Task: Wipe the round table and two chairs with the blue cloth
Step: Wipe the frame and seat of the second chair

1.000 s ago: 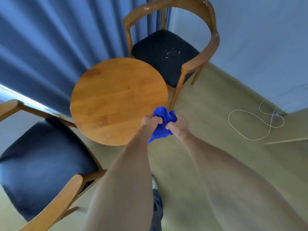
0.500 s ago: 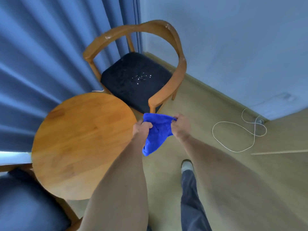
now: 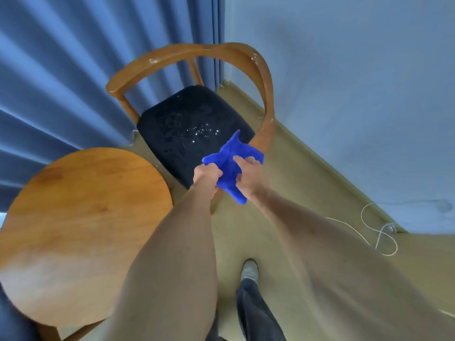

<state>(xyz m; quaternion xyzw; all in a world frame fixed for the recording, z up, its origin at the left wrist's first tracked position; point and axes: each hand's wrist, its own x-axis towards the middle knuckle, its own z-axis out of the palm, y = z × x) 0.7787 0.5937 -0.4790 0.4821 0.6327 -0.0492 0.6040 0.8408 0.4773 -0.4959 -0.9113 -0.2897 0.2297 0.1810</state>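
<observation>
1. Both our hands are on the blue cloth (image 3: 230,168). The left hand (image 3: 206,174) has its fingers curled round the cloth's 9 o'clock corner, and the right hand (image 3: 247,174) pinches the 3 o'clock side. Held between them like that, it looks to us like we're spreading or refolding it for a fresh face.

2. The cloth hangs in the air, not touching anything. One corner sticks up toward 12 o'clock and a tail droops toward 6 o'clock.

3. It sits right over the front edge of the chair (image 3: 267,94) at 12 o'clock, close to the right armrest, so we'd guess that chair is the next thing to wipe. Its dark seat (image 3: 187,129) has shiny specks, maybe droplets or crumbs, can't tell.

4. The round desk (image 3: 81,217) is off at 8 o'clock, well apart from the cloth.

5. Further out: blue curtains (image 3: 61,70) at 10 o'clock and a white cord (image 3: 379,232) looped on the floor at 3 o'clock.
</observation>
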